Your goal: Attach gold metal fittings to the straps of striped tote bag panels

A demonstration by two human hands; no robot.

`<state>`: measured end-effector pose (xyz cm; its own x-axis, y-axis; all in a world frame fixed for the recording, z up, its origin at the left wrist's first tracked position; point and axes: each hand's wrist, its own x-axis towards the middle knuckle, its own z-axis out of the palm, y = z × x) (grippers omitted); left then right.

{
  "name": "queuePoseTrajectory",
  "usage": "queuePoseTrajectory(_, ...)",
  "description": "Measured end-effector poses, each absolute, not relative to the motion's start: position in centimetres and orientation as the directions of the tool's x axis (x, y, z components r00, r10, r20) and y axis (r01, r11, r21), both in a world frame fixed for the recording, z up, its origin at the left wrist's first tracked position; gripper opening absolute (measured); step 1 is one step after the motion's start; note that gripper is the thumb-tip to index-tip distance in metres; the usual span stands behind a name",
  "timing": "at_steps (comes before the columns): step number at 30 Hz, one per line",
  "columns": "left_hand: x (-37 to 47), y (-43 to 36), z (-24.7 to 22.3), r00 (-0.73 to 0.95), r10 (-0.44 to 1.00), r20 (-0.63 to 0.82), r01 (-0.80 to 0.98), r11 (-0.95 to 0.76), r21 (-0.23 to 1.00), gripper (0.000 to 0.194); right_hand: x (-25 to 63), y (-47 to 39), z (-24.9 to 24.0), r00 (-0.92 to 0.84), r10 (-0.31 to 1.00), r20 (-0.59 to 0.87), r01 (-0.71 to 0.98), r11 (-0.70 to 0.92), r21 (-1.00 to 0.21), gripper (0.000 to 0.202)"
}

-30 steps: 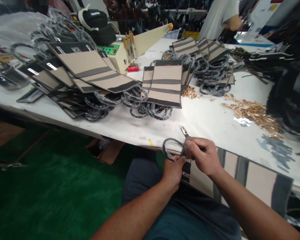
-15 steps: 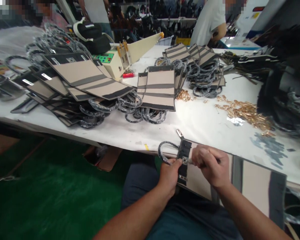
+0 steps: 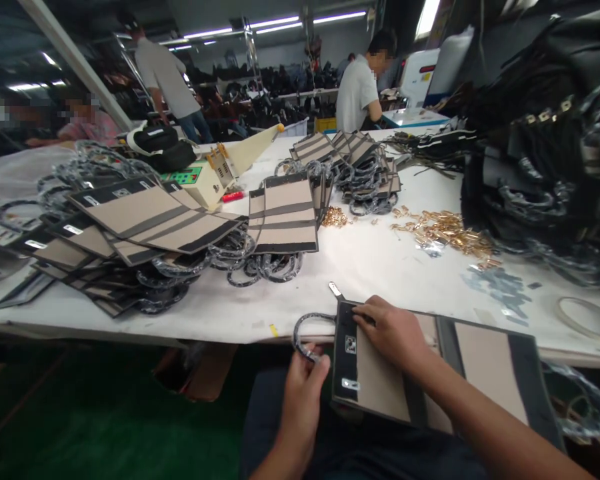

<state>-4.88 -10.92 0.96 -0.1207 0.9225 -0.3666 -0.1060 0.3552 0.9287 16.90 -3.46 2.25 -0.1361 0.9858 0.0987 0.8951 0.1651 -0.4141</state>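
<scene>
A flat bag panel (image 3: 380, 380), beige with dark strips, lies across my lap and the table's front edge. Its black end strip carries small metal plates. A curved black handle (image 3: 313, 318) wrapped in clear plastic sticks out from that end. My left hand (image 3: 300, 393) is closed on the handle, thumb and fingers around its lower part. Over the panel's upper left part lies my right hand (image 3: 393, 333), its fingertips drawn together on the black strip near the far corner. Whatever they pinch is hidden. A tab with a metal piece (image 3: 335, 289) juts out beyond that corner.
Similar panels with wrapped handles are piled on the left (image 3: 130, 213), in the middle (image 3: 287, 213) and farther back. Gold metal fittings (image 3: 445, 233), grey flat pieces (image 3: 500, 290) and a tape roll (image 3: 590, 318) lie to the right. A cream machine (image 3: 207, 180) stands behind; people work beyond.
My left hand has moved from the panel's black strip to the handle. My right hand has shifted from above the strip's middle to its far corner. The view has tilted up.
</scene>
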Motion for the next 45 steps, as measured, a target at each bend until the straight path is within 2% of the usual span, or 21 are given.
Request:
queuePoseTrajectory(1, -5.7, -11.2, 1.3, -0.232, 0.950, -0.210, 0.074, 0.232, 0.970, 0.061, 16.9, -3.5, 2.3, -0.135, 0.986, 0.095, 0.896, 0.162, -0.413, 0.022)
queuePoseTrajectory(2, -6.4, -11.4, 1.7, -0.284, 0.959, -0.013, 0.275, 0.095, 0.957, 0.063, 16.9, -3.5, 2.4, -0.133, 0.987, 0.093, 0.896, 0.159, -0.414, 0.022)
queuePoseTrajectory(3, -6.7, -11.2, 2.2, -0.245, 0.953, 0.177, 0.461, -0.046, 0.886, 0.064, 16.9, -3.5, 2.4, -0.127, 0.988, 0.093, 0.896, 0.155, -0.415, 0.021)
queuePoseTrajectory(4, -6.7, -10.8, 2.6, -0.119, 0.939, 0.323, 0.601, -0.190, 0.776, 0.064, 16.8, -3.5, 2.5, -0.116, 0.989, 0.095, 0.898, 0.145, -0.416, 0.020)
queuePoseTrajectory(5, -6.5, -10.0, 3.0, 0.056, 0.915, 0.400, 0.681, -0.328, 0.655, 0.065, 16.8, -3.5, 2.5, -0.101, 0.990, 0.099, 0.901, 0.133, -0.413, 0.019)
queuePoseTrajectory(7, -5.4, -8.1, 3.4, 0.380, 0.854, 0.354, 0.708, -0.515, 0.483, 0.065, 16.6, -3.6, 2.5, -0.068, 0.992, 0.111, 0.912, 0.107, -0.397, 0.017)
queuePoseTrajectory(8, -4.7, -7.0, 3.3, 0.474, 0.833, 0.285, 0.707, -0.553, 0.442, 0.065, 16.6, -3.7, 2.5, -0.055, 0.992, 0.116, 0.919, 0.096, -0.383, 0.017)
queuePoseTrajectory(10, -3.7, -5.1, 3.0, 0.547, 0.820, 0.167, 0.722, -0.563, 0.402, 0.067, 16.4, -4.1, 2.5, -0.051, 0.990, 0.132, 0.931, 0.095, -0.352, 0.017)
queuePoseTrajectory(12, -3.4, -3.9, 2.5, 0.557, 0.822, 0.115, 0.739, -0.555, 0.383, 0.067, 16.3, -4.7, 2.4, -0.082, 0.986, 0.147, 0.938, 0.126, -0.323, 0.018)
queuePoseTrajectory(16, -3.7, -3.3, 2.3, 0.568, 0.816, 0.107, 0.735, -0.561, 0.379, 0.065, 15.7, -5.5, 2.1, -0.127, 0.979, 0.157, 0.945, 0.168, -0.280, 0.019)
queuePoseTrajectory(22, -4.2, -2.3, 2.0, 0.555, 0.822, 0.129, 0.730, -0.555, 0.398, 0.064, 14.9, -5.0, 1.8, -0.087, 0.983, 0.161, 0.939, 0.135, -0.317, 0.012)
queuePoseTrajectory(27, -5.1, -1.0, 0.1, 0.608, 0.764, 0.215, 0.703, -0.644, 0.303, 0.063, 14.6, -4.2, 1.0, -0.093, 0.982, 0.162, 0.937, 0.141, -0.321, 0.010)
queuePoseTrajectory(37, -5.5, 0.0, -1.2, 0.687, 0.624, 0.371, 0.637, -0.764, 0.106, 0.062, 13.9, -2.4, 2.0, -0.230, 0.970, 0.080, 0.953, 0.241, -0.182, 0.008)
queuePoseTrajectory(40, -5.5, 0.1, -1.2, 0.702, 0.585, 0.407, 0.618, -0.784, 0.061, 0.064, 13.8, -2.2, 2.5, -0.208, 0.977, 0.049, 0.957, 0.213, -0.199, 0.011)
queuePoseTrajectory(45, -5.9, 0.2, -1.0, 0.689, 0.591, 0.420, 0.628, -0.775, 0.061, 0.068, 15.9, -2.4, 3.8, -0.145, 0.989, 0.029, 0.936, 0.146, -0.321, 0.020)
